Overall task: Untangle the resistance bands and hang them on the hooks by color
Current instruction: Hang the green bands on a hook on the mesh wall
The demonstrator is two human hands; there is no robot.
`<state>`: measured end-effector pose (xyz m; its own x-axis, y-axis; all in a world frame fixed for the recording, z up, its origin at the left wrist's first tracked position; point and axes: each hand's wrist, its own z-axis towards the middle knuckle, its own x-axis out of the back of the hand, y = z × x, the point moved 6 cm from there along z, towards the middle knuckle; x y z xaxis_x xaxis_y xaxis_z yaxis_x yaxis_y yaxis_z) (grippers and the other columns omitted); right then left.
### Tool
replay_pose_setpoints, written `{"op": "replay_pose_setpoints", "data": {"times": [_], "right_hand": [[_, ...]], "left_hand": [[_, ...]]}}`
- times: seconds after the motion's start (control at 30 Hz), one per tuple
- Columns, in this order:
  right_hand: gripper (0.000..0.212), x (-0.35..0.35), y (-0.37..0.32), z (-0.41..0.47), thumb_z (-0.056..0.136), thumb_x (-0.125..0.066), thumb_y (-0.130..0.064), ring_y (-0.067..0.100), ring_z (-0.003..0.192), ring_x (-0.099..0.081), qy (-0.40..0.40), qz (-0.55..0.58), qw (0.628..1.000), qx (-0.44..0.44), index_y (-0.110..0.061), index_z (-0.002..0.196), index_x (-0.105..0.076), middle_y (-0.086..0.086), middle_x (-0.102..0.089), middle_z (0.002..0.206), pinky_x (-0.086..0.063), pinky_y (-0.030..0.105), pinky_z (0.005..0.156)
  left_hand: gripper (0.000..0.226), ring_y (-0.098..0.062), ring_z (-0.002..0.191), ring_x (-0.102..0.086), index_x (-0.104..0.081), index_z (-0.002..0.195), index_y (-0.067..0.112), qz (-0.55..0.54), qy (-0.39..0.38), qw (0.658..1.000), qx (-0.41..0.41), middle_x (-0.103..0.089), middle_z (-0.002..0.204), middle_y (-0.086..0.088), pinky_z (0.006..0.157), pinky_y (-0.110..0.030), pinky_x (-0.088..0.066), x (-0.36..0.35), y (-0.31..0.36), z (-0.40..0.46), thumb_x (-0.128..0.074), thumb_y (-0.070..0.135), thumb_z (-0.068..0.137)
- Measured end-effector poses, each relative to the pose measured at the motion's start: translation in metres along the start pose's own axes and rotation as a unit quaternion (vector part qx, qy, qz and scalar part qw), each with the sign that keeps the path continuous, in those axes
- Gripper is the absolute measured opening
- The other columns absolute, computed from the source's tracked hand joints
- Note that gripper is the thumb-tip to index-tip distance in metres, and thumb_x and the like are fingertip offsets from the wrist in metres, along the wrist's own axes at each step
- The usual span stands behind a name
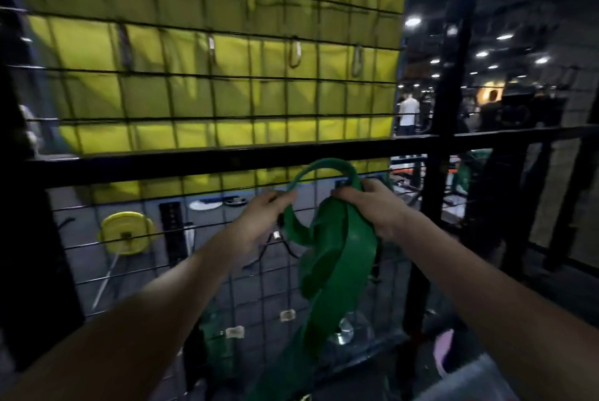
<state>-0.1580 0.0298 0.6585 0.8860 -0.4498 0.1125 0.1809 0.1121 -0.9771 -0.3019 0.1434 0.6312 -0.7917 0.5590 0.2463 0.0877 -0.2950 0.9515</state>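
Forearms reach out ahead of me toward the wire grid, and both hands are curled round the green resistance band just in front of it. My left hand pinches the thin arched loop; my right hand grips the bunched, folded mass, whose tail hangs down below my arms. Higher on the grid, well above the band, carabiner hooks hang against yellow padding. I judge the folds are still twisted together, so pulling my hands apart too hard could tighten the tangle or snag the band on the wire.
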Motion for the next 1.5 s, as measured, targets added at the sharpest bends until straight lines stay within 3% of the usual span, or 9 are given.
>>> {"op": "replay_pose_setpoints", "data": {"times": [0.27, 0.43, 0.57, 0.73, 0.83, 1.0, 1.17, 1.33, 1.5], "right_hand": [[0.014, -0.130, 0.004, 0.004, 0.084, -0.066, -0.016, 0.020, 0.074, -0.062, -0.153, -0.083, 0.984, 0.031, -0.012, 0.074, -0.058, 0.004, -0.062, 0.074, -0.049, 0.029, 0.073], [0.026, -0.187, -0.033, 0.000, 0.082, -0.056, 0.010, 0.021, 0.076, -0.055, -0.215, -0.058, 0.972, 0.077, -0.012, 0.096, -0.054, 0.005, -0.057, 0.081, -0.046, 0.034, 0.073], [0.026, -0.211, -0.071, 0.000, 0.079, -0.062, 0.004, 0.023, 0.085, -0.057, -0.217, -0.021, 0.967, 0.129, -0.018, 0.092, -0.060, 0.008, -0.057, 0.086, -0.048, 0.044, 0.087], [0.015, -0.233, -0.101, -0.002, 0.084, -0.061, -0.004, 0.017, 0.075, -0.057, -0.248, 0.027, 0.958, 0.140, -0.009, 0.098, -0.057, 0.004, -0.060, 0.078, -0.046, 0.033, 0.072], [0.006, -0.233, -0.128, 0.002, 0.084, -0.064, -0.012, 0.011, 0.056, -0.050, -0.223, 0.087, 0.961, 0.141, -0.012, 0.079, -0.060, -0.006, -0.055, 0.055, -0.037, 0.025, 0.056], [0.014, -0.232, -0.167, 0.008, 0.078, -0.073, -0.030, 0.003, 0.065, -0.049, -0.181, -0.014, 0.959, 0.219, -0.019, 0.074, -0.066, -0.012, -0.063, 0.068, -0.035, 0.023, 0.057], [0.010, -0.221, -0.181, 0.023, 0.074, -0.077, -0.019, 0.009, 0.076, -0.057, -0.121, 0.098, 0.964, 0.215, -0.018, 0.071, -0.067, -0.007, -0.066, 0.075, -0.040, 0.023, 0.063], [0.014, -0.194, -0.165, 0.048, 0.070, -0.080, -0.025, 0.010, 0.057, -0.046, -0.078, 0.139, 0.973, 0.164, -0.017, 0.077, -0.071, -0.003, -0.069, 0.075, -0.038, 0.025, 0.058], [0.020, -0.162, -0.142, 0.062, 0.075, -0.074, -0.034, 0.013, 0.063, -0.042, -0.080, 0.073, 0.976, 0.187, -0.020, 0.088, -0.070, -0.009, -0.055, 0.065, -0.035, 0.027, 0.060]], "left_hand": [[0.024, -0.010, 0.041, -0.036, -0.061, 0.084, 0.016, -0.203, 0.152, 0.967, -0.002, -0.040, 0.049, 0.005, 0.052, -0.027, -0.027, 0.125, 0.006, -0.053, -0.064, 0.040, 0.084], [0.019, -0.006, 0.040, -0.030, -0.060, 0.076, 0.012, -0.207, 0.197, 0.955, -0.086, -0.036, 0.048, 0.007, 0.042, -0.020, -0.024, 0.171, 0.044, -0.080, -0.064, 0.027, 0.086], [0.020, -0.006, 0.041, -0.032, -0.059, 0.078, 0.010, -0.125, 0.164, 0.973, -0.104, -0.044, 0.049, 0.006, 0.041, -0.018, -0.025, 0.179, 0.066, -0.095, -0.060, 0.027, 0.089], [0.029, -0.008, 0.050, -0.035, -0.060, 0.079, 0.010, -0.073, 0.156, 0.980, -0.099, -0.047, 0.061, 0.001, 0.045, -0.019, -0.026, 0.195, 0.070, -0.103, -0.055, 0.035, 0.091], [0.037, -0.013, 0.058, -0.038, -0.063, 0.090, 0.009, -0.050, 0.156, 0.983, -0.087, -0.047, 0.067, -0.002, 0.053, -0.024, -0.030, 0.205, 0.081, -0.107, -0.055, 0.045, 0.089], [0.045, -0.015, 0.098, -0.062, -0.061, 0.112, 0.011, 0.072, 0.116, 0.985, -0.104, -0.067, 0.107, -0.002, 0.092, -0.030, -0.046, 0.201, 0.086, -0.110, -0.067, 0.039, 0.077], [0.052, -0.023, 0.090, -0.064, -0.043, 0.120, 0.008, 0.104, 0.064, 0.992, -0.030, -0.061, 0.096, -0.009, 0.074, -0.028, -0.054, 0.178, 0.024, -0.109, -0.065, -0.012, 0.077], [0.009, -0.024, 0.086, -0.061, -0.053, 0.097, 0.007, 0.002, 0.113, 0.993, -0.022, -0.060, 0.090, -0.009, 0.080, -0.036, -0.050, 0.186, 0.014, -0.101, -0.048, 0.003, 0.091], [0.021, -0.011, 0.065, -0.049, -0.056, 0.094, 0.002, -0.008, 0.180, 0.983, -0.038, -0.049, 0.076, -0.003, 0.059, -0.022, -0.047, 0.204, 0.049, -0.087, -0.036, -0.001, 0.095]]}}
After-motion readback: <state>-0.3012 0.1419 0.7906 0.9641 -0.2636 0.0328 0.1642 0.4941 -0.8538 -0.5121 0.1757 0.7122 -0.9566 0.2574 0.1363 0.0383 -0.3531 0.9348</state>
